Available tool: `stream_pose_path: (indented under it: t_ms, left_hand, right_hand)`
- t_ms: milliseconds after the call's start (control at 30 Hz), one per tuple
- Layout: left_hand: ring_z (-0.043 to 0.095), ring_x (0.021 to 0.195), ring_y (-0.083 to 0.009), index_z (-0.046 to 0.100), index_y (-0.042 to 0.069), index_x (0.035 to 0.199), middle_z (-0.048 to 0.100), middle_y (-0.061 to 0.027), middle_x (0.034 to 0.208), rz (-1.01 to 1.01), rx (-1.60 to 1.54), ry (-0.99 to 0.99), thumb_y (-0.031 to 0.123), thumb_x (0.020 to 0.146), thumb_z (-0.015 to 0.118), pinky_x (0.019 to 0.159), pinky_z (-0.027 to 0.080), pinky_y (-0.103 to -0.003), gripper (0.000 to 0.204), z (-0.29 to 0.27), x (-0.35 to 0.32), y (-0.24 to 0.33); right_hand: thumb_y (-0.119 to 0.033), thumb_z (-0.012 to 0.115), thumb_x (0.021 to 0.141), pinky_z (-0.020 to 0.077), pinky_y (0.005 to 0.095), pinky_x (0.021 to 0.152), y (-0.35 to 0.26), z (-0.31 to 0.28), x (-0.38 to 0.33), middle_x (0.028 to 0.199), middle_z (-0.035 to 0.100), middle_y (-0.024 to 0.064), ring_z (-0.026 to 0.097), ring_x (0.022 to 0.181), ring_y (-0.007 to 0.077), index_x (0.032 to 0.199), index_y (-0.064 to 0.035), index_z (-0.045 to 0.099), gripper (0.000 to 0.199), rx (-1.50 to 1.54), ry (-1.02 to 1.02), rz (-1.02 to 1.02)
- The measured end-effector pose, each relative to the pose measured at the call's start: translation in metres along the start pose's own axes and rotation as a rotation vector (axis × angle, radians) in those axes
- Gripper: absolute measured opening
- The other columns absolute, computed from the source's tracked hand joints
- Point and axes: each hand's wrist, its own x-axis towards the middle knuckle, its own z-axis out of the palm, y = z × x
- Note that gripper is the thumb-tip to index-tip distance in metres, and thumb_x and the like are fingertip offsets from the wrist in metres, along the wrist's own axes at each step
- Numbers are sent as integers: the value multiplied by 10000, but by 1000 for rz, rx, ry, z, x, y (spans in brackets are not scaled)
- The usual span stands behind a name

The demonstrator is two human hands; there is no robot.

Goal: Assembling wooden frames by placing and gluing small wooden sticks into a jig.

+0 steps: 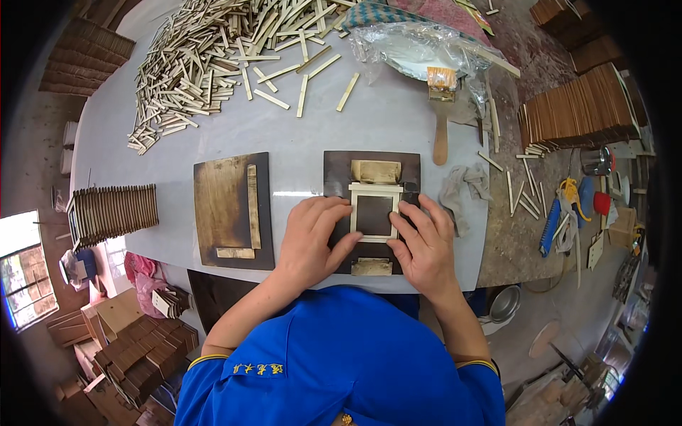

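A small pale wooden frame (375, 189) of narrow strips lies on a dark brown board (337, 165) in front of me. My left hand (312, 238) presses the frame's left side, with forefinger near the upper corner and thumb near the lower one. On the right side my right hand (426, 245) curls its fingers and thumb against the strip. Both hands hold the frame between them. Worn wooden blocks sit on the board above the frame (376, 171) and below it (371, 266). To the left lies a second dark board (226, 202) with two strips along its edges.
Loose pale wooden sticks (206, 71) are heaped at the far left of the table. A brush (441, 135), a plastic-covered bowl (415, 53) and a grey rag (465, 188) lie to the right. Stacked brown pieces stand left (117, 213) and right (579, 110).
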Motion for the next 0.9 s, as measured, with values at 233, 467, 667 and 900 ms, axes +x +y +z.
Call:
stream_pose_path:
  t_ms: [233,467,667,900]
  left_hand:
    - [484,1462,-345,590,32,1446,591,-123,1522,57,-126,-49,437,918,766,1200,354,-497,688,3,-16,-4]
    - [431,1517,-374,590,27,1458,547,-148,1579,98,-84,-101,539,943,714,1221,328,-516,737,3,-23,-6]
    - [405,1539,-375,592,32,1459,532,-149,1595,91,-77,-114,548,946,708,1239,302,-524,737,4,-25,-7]
    - [406,1540,-372,594,39,1459,529,-150,1597,98,-90,-105,547,944,712,1243,298,-526,733,6,-25,-9]
  right_hand:
    - [-201,775,895,402,473,1142,1,1,1,1399,645,51,509,1392,297,1232,-64,742,365,-19,29,-4]
    - [-194,772,895,402,470,1141,2,0,2,1394,654,45,520,1383,298,1233,-67,746,362,3,18,-1]
    - [-188,765,898,399,473,1142,2,-2,4,1387,665,39,530,1376,303,1234,-67,749,358,51,3,9]
    - [-183,756,902,398,475,1141,7,-2,4,1381,675,38,533,1376,307,1236,-63,752,355,75,-11,1]
